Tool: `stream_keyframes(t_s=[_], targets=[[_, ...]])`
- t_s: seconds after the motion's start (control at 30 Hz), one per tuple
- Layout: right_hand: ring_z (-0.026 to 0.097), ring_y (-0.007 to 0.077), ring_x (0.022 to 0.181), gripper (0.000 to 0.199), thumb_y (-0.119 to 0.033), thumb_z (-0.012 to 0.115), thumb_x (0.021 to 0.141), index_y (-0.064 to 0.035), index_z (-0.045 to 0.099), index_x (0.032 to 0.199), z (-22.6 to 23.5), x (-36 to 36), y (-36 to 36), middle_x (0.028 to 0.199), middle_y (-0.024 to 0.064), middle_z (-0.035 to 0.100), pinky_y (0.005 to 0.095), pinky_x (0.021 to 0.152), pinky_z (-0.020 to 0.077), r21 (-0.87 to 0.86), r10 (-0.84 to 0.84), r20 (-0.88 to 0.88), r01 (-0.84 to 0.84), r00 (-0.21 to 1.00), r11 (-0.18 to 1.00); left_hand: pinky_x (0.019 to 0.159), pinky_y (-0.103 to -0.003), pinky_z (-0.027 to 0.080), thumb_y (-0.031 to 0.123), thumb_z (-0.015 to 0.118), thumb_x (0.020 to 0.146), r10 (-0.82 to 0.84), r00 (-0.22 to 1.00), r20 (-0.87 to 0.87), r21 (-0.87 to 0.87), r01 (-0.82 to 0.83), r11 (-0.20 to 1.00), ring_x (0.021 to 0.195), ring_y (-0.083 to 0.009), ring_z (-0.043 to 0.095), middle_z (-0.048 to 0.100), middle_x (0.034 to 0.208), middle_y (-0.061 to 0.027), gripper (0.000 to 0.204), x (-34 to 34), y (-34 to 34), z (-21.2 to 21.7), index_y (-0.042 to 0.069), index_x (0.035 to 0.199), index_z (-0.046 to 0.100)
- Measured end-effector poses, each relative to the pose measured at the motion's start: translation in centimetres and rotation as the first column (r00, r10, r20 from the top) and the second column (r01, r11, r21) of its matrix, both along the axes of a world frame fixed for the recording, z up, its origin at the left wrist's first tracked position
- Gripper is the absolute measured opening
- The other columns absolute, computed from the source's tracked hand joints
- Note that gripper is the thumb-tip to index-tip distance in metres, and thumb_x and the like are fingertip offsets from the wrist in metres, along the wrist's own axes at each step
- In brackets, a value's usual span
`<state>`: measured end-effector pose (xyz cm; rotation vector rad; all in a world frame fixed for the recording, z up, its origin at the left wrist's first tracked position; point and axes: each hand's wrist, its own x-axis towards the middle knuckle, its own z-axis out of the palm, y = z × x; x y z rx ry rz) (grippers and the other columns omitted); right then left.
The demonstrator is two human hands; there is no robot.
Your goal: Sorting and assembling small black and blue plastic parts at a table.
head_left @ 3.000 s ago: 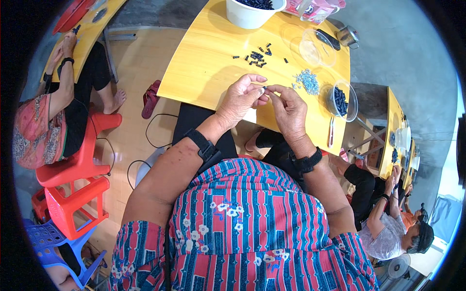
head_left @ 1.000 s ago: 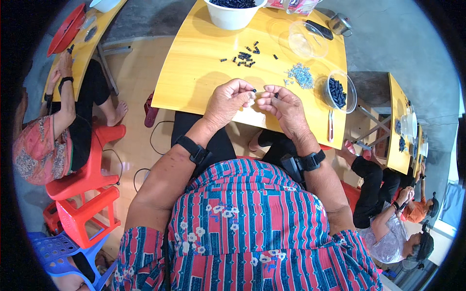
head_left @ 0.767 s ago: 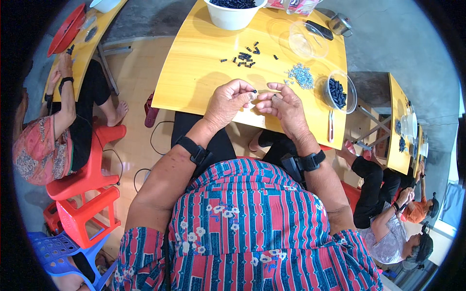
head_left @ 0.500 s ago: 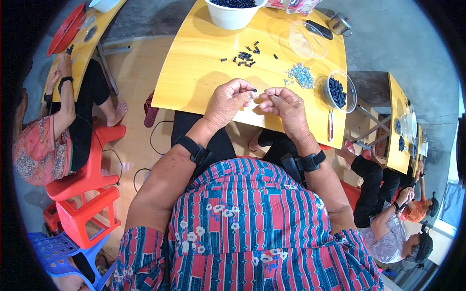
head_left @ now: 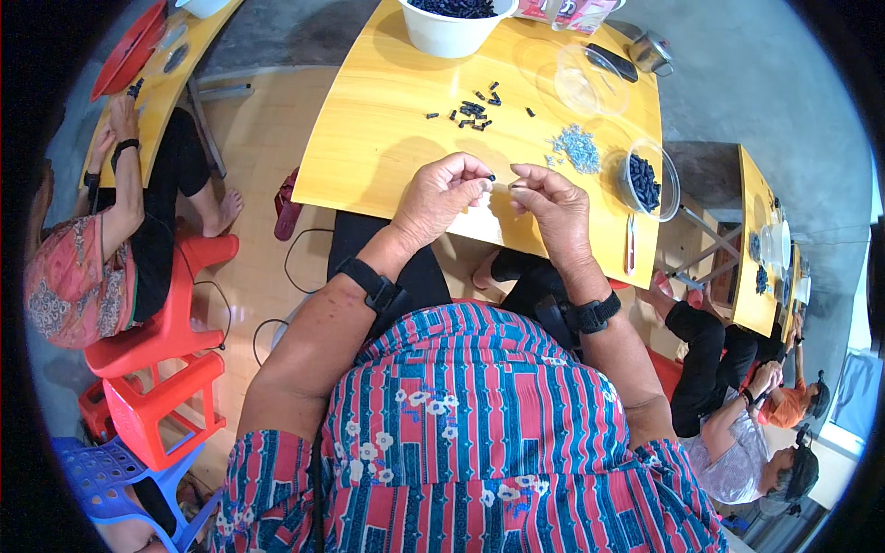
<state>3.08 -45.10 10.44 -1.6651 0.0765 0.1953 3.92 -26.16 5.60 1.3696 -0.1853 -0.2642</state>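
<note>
Over the near edge of the yellow table [head_left: 369,120], my left hand [head_left: 441,195] pinches a small black cylindrical piece, whose dark end shows at the fingertips. My right hand [head_left: 557,210] is a short way off to the right, thumb and forefinger pressed together; anything between them is too small to make out. Beyond my hands lie several loose black pieces [head_left: 473,112]. A heap of tiny clear bluish pieces [head_left: 578,149] is farther right. Near the right edge stands a clear round tub [head_left: 672,201] holding more black pieces.
A white bowl [head_left: 447,39] full of black pieces stands at the far edge. A clear lid [head_left: 573,90], a dark phone [head_left: 611,63] and a metal mug [head_left: 652,53] sit far right. A slim tool [head_left: 631,249] lies below the tub. Other people work at side tables.
My right hand has drawn slightly away from the left, with its fingertips closer together. The whole view has shifted a little; the loose pieces on the table look undisturbed.
</note>
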Motion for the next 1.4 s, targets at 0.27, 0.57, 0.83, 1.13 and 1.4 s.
stream_keyframes(t_s=[0.27, 0.57, 0.83, 1.13, 1.4], targets=[[0.064, 0.0125, 0.083, 0.030, 0.004, 0.062, 0.086, 0.0021, 0.065, 0.116, -0.3, 0.2, 0.1, 0.098, 0.0103, 0.070, 0.0259, 0.079, 0.0528, 0.017, 0.035, 0.042, -0.036, 0.999, 0.999, 0.068, -0.021, 0.050, 0.006, 0.061, 0.092, 0.031, 0.999, 0.009, -0.027, -0.031, 0.999, 0.077, -0.0065, 0.060, 0.065, 0.088, -0.0017, 0.012, -0.1, -0.3, 0.2, 0.000, 0.102, 0.063], [0.065, 0.0134, 0.080, 0.033, 0.006, 0.060, 0.087, 0.0015, 0.062, 0.120, -0.3, 0.2, 0.5, 0.097, 0.0110, 0.070, 0.0268, 0.077, 0.0547, 0.111, -0.007, 0.020, 0.005, 1.000, 0.994, 0.066, -0.021, 0.051, 0.006, 0.063, 0.091, 0.041, 0.999, 0.016, -0.043, -0.040, 0.998, 0.072, -0.0057, 0.059, 0.065, 0.084, -0.0005, 0.011, -0.2, -0.3, 0.4, 0.000, 0.100, 0.065], [0.064, 0.0114, 0.079, 0.028, 0.007, 0.060, 0.087, 0.0007, 0.065, 0.114, -0.6, 0.2, 1.1, 0.092, 0.0088, 0.070, 0.0241, 0.074, 0.0536, -0.015, 0.015, 0.173, -0.013, 0.985, 1.000, 0.066, -0.021, 0.051, 0.006, 0.063, 0.092, 0.031, 0.999, 0.025, -0.020, -0.030, 0.999, 0.072, -0.0055, 0.059, 0.065, 0.084, -0.0006, 0.011, -0.1, -0.4, 0.3, 0.000, 0.101, 0.065], [0.067, 0.0120, 0.082, 0.032, 0.008, 0.060, 0.085, -0.0048, 0.066, 0.113, -0.6, 0.2, 1.2, 0.091, 0.0085, 0.072, 0.0250, 0.076, 0.0538, -0.164, 0.054, 0.244, -0.013, 0.968, 0.986, 0.066, -0.021, 0.052, 0.007, 0.064, 0.091, 0.040, 0.999, 0.013, -0.032, -0.040, 0.999, 0.073, -0.0050, 0.060, 0.065, 0.085, -0.0007, 0.011, -0.1, -0.5, 0.3, 0.000, 0.100, 0.065], [0.070, 0.0224, 0.088, 0.031, 0.005, 0.064, 0.081, -0.0055, 0.067, 0.110, -0.3, 0.5, 1.1, 0.095, 0.0154, 0.071, 0.0300, 0.079, 0.0546, -0.403, 0.189, 0.401, -0.013, 0.896, 0.915, 0.064, -0.020, 0.051, 0.006, 0.065, 0.090, 0.025, 0.999, 0.035, 0.022, -0.026, 0.999, 0.070, -0.0048, 0.058, 0.064, 0.081, 0.0000, 0.009, -0.1, -0.4, 0.5, 0.000, 0.097, 0.065]])
